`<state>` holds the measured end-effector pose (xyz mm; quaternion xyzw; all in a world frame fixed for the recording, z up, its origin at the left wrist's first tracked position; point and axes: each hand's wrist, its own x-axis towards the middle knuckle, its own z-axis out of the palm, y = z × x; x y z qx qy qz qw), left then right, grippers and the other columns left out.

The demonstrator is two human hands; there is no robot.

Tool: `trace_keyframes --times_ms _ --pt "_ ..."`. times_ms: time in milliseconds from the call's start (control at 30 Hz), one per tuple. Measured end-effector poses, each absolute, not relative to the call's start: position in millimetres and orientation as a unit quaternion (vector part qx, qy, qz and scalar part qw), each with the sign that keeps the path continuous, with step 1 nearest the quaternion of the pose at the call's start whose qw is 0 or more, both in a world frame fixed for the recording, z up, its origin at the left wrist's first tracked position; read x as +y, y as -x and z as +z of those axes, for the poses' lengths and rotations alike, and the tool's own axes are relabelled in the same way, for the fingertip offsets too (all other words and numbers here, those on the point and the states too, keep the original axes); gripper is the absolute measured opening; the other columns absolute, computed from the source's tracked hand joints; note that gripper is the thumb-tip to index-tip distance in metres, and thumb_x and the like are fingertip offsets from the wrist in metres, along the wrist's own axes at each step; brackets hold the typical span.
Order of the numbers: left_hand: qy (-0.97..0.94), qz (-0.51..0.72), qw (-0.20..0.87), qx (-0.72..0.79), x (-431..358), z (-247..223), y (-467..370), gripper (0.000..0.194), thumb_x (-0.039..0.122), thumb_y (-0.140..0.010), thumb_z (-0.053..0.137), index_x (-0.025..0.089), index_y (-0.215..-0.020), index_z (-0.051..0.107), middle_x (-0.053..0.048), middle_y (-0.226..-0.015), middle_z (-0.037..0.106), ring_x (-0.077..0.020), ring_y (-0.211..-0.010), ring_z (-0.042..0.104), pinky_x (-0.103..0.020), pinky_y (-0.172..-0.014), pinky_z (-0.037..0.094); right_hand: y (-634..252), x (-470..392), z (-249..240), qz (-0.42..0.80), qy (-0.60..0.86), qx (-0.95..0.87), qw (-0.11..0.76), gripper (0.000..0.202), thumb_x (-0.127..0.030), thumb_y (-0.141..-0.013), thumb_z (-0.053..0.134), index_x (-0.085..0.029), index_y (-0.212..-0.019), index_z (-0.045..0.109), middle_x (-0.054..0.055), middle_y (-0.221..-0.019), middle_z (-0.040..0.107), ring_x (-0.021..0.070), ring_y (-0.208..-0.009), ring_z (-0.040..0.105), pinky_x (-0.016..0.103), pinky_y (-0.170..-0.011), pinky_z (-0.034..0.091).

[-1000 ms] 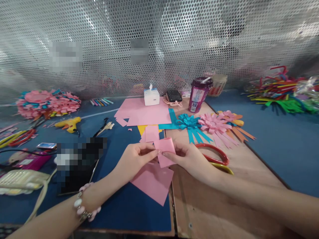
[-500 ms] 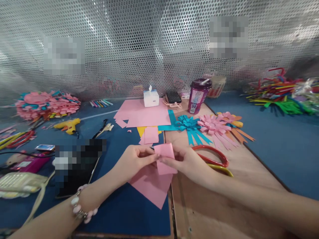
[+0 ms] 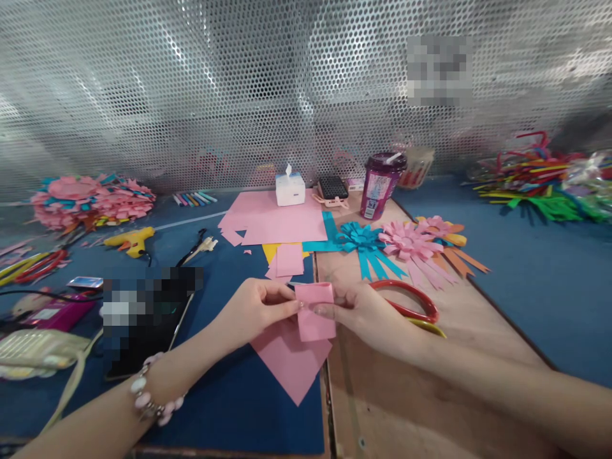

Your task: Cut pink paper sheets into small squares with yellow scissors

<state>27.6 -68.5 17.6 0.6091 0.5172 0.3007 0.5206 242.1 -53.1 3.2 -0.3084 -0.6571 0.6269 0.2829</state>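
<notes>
Between my two hands is a small folded piece of pink paper (image 3: 315, 326), its fold along the top edge. My left hand (image 3: 268, 305) pinches its left side with thumb and fingers. From the right, my right hand (image 3: 356, 309) grips the other side, thumb across the front. Under them a larger pink sheet (image 3: 294, 370) lies with one corner pointing towards me. Scissors with red and yellow handles (image 3: 411, 296) lie partly behind my right hand. Just beyond the hands are small cut pink pieces (image 3: 289, 260) over yellow paper (image 3: 271, 252).
Large pink sheets (image 3: 282, 220) lie under a tissue box (image 3: 290, 189). A purple cup (image 3: 380, 188) stands beyond paper ribbon flowers (image 3: 411, 241). On the left are a yellow glue gun (image 3: 131, 240), a dark tablet (image 3: 157, 331) and a pile of pink flowers (image 3: 90, 201).
The folded pink paper has tipped so its top fold shows and sits slightly lower. The larger sheet beneath has shifted a little left at its near corner. Both hands keep their grip.
</notes>
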Motion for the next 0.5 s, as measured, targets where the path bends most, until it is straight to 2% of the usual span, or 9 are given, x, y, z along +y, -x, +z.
trace_keyframes --times_ms 167,367,500 --pt "-0.6 0.323 0.53 0.504 -70.9 19.0 -29.5 0.012 0.026 -0.077 0.068 0.016 -0.082 0.074 -0.004 -0.079 0.075 -0.0136 -0.07 0.068 -0.022 -0.068 0.052 -244.4 -56.1 3.9 0.59 0.348 -0.665 0.297 0.029 -0.04 -0.085 0.064 -0.018 -0.104 0.068 0.005 -0.106 0.072 0.023 -0.099 0.065 0.034 -0.083 0.052" --pt "-0.594 0.316 0.528 0.518 -71.9 22.0 -32.1 0.011 0.026 -0.077 0.068 0.015 -0.074 0.071 -0.002 -0.069 0.072 -0.0113 -0.063 0.066 -0.02 -0.064 0.051 -245.7 -59.6 13.4 0.545 0.373 -0.687 0.305 0.025 -0.038 -0.088 0.058 -0.017 -0.095 0.072 0.003 -0.09 0.072 0.0178 -0.085 0.064 0.027 -0.073 0.049" --pt "-0.587 0.314 0.528 0.526 -71.5 21.6 -32.1 0.011 0.025 -0.076 0.068 0.015 -0.079 0.072 -0.003 -0.071 0.073 -0.0118 -0.064 0.067 -0.02 -0.064 0.052 -245.4 -60.0 14.3 0.547 0.385 -0.684 0.291 0.026 -0.037 -0.089 0.057 -0.016 -0.091 0.071 0.002 -0.083 0.07 0.0147 -0.074 0.059 0.026 -0.065 0.044"
